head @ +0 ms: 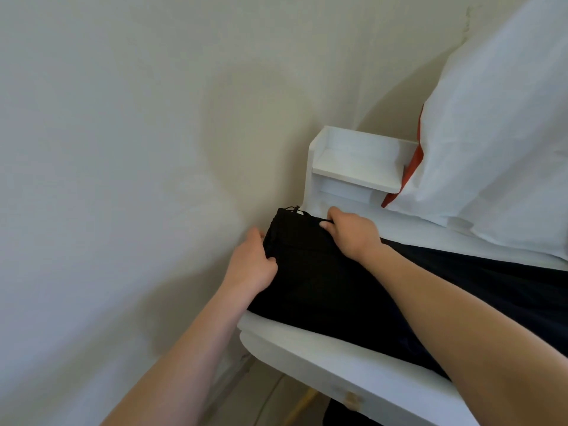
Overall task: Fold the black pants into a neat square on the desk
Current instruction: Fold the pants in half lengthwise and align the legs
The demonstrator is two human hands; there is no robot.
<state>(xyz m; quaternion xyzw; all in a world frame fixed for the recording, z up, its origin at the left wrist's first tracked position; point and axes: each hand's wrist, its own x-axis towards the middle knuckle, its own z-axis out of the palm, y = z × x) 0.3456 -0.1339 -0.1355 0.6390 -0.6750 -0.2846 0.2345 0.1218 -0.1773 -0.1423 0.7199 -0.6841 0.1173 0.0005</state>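
Black pants (322,272) lie flat on the white desk (322,355), waistband toward the wall. Left hand (252,262) pinches the near waistband corner, right hand (353,235) curls fingers over the far edge.

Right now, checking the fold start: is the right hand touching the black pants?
Touching: the head view shows the right hand gripping the black pants at the waistband edge.

You're looking at black pants (322,272) of matt, soft woven cloth lying on a desk (307,348) painted smooth satin white. The small shelf (356,167) at its back edge has the same painted finish. The white bag (491,149) at its right edge looks like thin, creased cloth, and the wall (123,118) is matt plaster.
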